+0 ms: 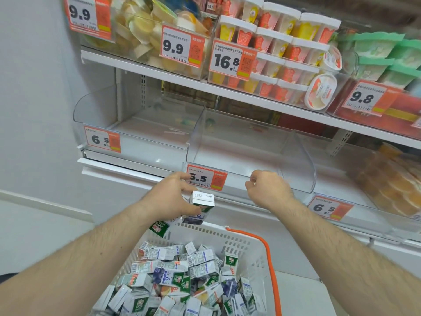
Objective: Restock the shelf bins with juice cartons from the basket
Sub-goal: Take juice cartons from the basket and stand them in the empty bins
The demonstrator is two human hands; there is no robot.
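Note:
A white basket (248,245) with an orange handle sits below me, filled with several small green-and-white juice cartons (182,277). My left hand (173,197) is raised above the basket's far rim and holds juice cartons (202,205), one upright between thumb and fingers and more beneath the palm. My right hand (267,189) hovers with curled fingers at the front edge of the middle clear bin (239,142), holding nothing I can see. That bin and the left clear bin (136,124) look almost bare inside.
Price tags reading 6.5 (206,177) hang on the bin fronts. The shelf above (227,90) holds cups and tubs of snacks. A bin at right (387,179) holds orange packets. A white wall stands at left.

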